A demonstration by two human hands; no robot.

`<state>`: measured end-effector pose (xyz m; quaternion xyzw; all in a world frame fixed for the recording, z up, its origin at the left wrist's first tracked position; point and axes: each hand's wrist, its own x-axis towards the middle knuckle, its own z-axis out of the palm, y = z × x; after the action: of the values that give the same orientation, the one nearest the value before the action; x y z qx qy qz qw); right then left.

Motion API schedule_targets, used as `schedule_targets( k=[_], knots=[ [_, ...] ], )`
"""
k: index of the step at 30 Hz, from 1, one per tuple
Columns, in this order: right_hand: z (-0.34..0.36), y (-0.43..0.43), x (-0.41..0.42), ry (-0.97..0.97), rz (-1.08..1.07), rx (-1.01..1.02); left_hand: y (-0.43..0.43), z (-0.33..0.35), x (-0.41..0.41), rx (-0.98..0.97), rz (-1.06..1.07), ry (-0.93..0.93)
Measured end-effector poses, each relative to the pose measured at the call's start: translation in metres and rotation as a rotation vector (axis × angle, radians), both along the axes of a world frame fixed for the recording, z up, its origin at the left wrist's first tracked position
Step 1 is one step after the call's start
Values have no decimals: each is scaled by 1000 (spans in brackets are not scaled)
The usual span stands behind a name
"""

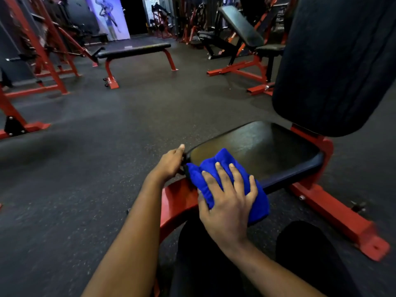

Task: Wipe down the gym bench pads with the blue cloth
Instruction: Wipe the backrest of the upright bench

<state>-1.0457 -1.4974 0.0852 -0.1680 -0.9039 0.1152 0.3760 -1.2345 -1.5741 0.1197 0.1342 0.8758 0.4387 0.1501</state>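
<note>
A gym room with a dark speckled rubber floor (pixel 107 168), where a flat bench (pixel 137 49) and an incline bench (pixel 242 26) on red legs stand well behind. Up close at the right rises a big black back pad (pixel 334 67), upright and tilted slightly. Below it lies the black seat surface (pixel 267 151), glossy on top, carried by a red frame (pixel 342 219) that rests on the floor. The blue cloth (pixel 222 161) lies bunched on the near left corner of the seat surface and hangs over its front edge. The right hand (pixel 227 202) presses flat on the cloth, fingers straight and spread. The left hand (pixel 170 162) grips the corner of the seat surface just beside the cloth, fingers curled over its edge
</note>
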Motion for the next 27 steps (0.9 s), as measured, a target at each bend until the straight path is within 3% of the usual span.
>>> schedule_targets(
  k=[2, 6, 12, 20, 22, 25, 27],
  knots=[
    [-6, 30, 1, 62, -112, -52, 11, 1, 0, 3, -51, 15],
    [-4, 89, -1, 211, -348, -347, 28, 4, 2, -54, -54, 51],
    [-7, 80, 6, 7, -206, -214, 44, 2, -9, -56, 21, 41],
    [41, 223, -29, -289, -408, -449, 45, -7, -7, -4, 97, 57],
    [50, 207, -38, -396, -359, -326, 45, -9, -9, -1, 85, 70],
    [52, 141, -50, -490, -29, -78, 45, -10, -10, 14, 97, 58],
    [50, 109, -52, -529, 146, -25, 44, -10, -9, 12, 106, 42]
  ],
)
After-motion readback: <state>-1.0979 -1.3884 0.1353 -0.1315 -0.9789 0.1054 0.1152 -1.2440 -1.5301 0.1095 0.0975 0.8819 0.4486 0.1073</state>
